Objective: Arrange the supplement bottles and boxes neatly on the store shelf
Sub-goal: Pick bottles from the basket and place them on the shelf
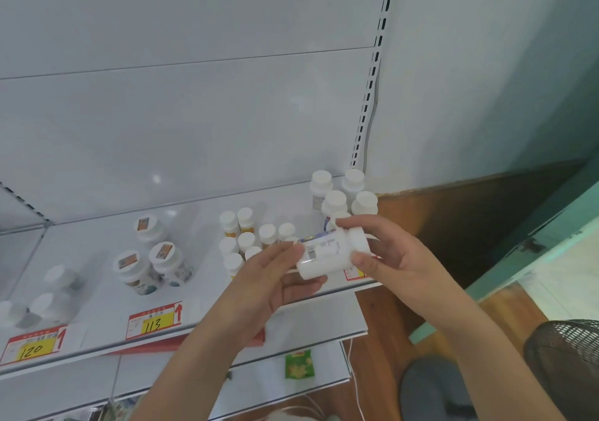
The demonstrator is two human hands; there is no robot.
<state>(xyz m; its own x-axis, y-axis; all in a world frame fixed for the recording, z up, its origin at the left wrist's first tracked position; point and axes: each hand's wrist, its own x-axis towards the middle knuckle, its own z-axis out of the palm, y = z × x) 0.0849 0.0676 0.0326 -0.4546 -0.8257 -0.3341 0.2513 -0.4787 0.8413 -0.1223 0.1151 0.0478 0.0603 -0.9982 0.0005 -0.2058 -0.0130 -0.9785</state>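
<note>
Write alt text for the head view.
Both hands, left hand and right hand, hold a white bottle sideways above a white store shelf. White-capped bottles stand in groups on the shelf, with yellow price tags along its front edge.

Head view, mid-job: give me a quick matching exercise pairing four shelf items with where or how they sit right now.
Things:
1. white bottle
2. price tag 113
3. green packet
4. sticker-lidded jars

Places or states:
A. lying on the lower shelf
B. held sideways between left hand and right hand
C. standing upright on the shelf, left of the small bottles
D. fixed to the shelf's front edge

Pairs: 1-B, 2-D, 3-A, 4-C
</note>
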